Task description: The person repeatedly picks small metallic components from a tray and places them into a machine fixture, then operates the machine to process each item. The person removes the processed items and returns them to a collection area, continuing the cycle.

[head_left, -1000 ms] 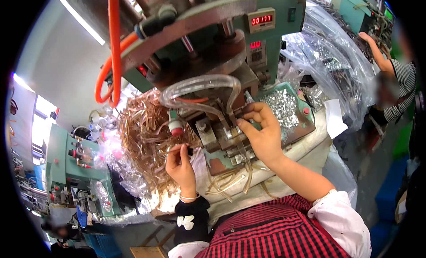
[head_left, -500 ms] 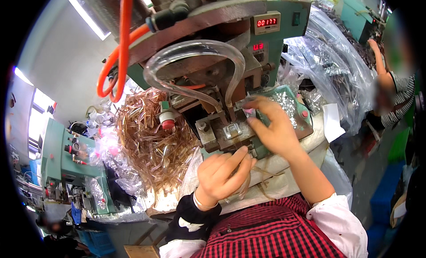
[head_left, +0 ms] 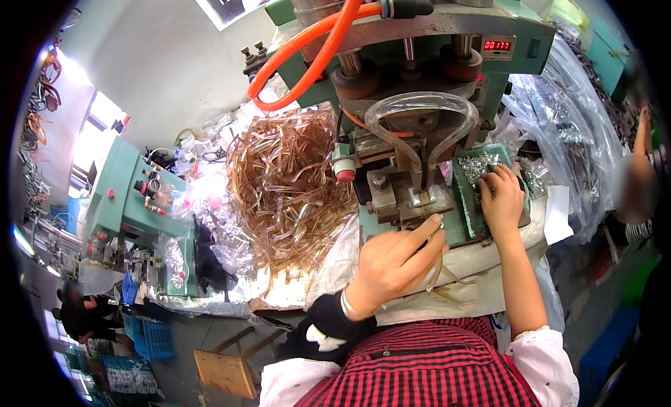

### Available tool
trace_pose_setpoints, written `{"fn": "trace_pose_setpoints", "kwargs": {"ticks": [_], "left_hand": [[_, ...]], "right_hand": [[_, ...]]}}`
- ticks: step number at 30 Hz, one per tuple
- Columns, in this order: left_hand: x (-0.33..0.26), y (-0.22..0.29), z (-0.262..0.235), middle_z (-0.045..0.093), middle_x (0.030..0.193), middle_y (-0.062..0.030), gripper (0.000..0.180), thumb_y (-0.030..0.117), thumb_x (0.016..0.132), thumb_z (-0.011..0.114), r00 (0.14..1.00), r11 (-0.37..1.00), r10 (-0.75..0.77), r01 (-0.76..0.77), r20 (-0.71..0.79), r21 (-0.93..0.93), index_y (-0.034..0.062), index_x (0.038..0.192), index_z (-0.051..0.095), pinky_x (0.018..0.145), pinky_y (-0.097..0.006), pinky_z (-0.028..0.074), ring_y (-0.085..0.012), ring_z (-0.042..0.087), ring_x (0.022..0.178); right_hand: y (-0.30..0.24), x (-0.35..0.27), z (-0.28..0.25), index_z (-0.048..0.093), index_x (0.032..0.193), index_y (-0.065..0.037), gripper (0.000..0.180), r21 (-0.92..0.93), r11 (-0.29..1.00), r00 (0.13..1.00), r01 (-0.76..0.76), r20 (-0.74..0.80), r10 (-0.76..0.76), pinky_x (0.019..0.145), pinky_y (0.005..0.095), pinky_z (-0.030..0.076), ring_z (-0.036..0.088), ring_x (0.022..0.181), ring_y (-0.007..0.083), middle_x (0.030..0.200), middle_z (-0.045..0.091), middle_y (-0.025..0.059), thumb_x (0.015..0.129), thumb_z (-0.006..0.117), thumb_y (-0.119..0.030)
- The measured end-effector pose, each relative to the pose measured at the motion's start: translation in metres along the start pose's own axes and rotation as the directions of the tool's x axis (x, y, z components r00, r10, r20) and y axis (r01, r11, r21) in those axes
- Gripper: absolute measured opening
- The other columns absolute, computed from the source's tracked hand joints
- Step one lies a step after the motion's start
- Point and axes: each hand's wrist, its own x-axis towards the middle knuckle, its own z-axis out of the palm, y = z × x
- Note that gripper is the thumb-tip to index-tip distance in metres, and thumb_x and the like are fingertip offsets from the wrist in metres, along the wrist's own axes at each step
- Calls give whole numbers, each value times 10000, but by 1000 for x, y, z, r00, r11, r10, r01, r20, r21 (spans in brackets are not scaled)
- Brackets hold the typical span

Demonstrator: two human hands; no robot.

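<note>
Pale cloth point(head_left: 419, 311) covers the bench here, a brown heap of see-through strips point(head_left: 286, 190) piled on its left, 1 white sheet point(head_left: 558, 215) by its right edge. Out in the room: 1 more green machine point(head_left: 112, 190) at left, 1 blue crate point(head_left: 155, 340) and 1 wooden stool point(head_left: 224, 374) on the floor. Count the station: 1 green press point(head_left: 523, 64), 1 orange hose point(head_left: 328, 43), 1 looped clear tube point(head_left: 419, 99), 1 red button point(head_left: 345, 175), 1 green tray point(head_left: 470, 215). And 2 hands! The left hand point(head_left: 391, 270) is pinched, seemingly on 1 small pale piece point(head_left: 440, 225), just before the press. The right hand point(head_left: 503, 201) curls over the tray's silver bits point(head_left: 475, 166), too many to count; whether it grips any, can't tell.
</note>
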Motion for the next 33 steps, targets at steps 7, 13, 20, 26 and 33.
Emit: {"fn": "trace_pose_setpoints", "kwargs": {"ticks": [7,13,20,26,33], "left_hand": [[-22,-20,-70,735,944,-113,173,-81,796,761,930,813,-297,365,-216,453,19,933,729,761,-354,500,-267,663,849],[-55,-124,-56,593,859,-66,89,125,739,756,895,569,-447,298,-17,766,87,765,681,746,-431,416,-282,554,881],[-113,-149,-68,632,737,-106,54,104,743,684,757,385,-651,400,-63,832,102,731,631,649,-473,500,-334,632,756],[-114,-119,-91,653,821,-97,136,40,904,668,596,512,-784,780,-175,361,34,1029,613,652,-358,514,-243,651,695],[-115,-97,-29,664,868,-34,113,75,1015,628,507,540,-841,776,-188,-324,-37,1031,627,712,-237,492,-86,608,771]], "right_hand": [[-5,-3,-19,738,928,-23,83,194,981,997,2,-70,11,770,397,508,660,842,306,886,707,118,862,689,-11],[-32,8,-4,761,988,-56,170,387,922,998,-36,-25,49,777,372,525,684,855,284,896,725,118,843,703,11],[4,-25,-37,753,981,-26,142,275,954,980,-122,-119,159,857,363,521,681,912,285,931,729,120,859,694,17],[-39,-12,-66,751,1012,-15,184,582,802,990,-134,49,130,854,350,524,690,889,259,946,733,124,844,694,33],[-119,8,-24,672,1161,34,308,807,548,974,-221,154,166,846,312,539,697,936,199,1029,718,130,858,721,6]]}}
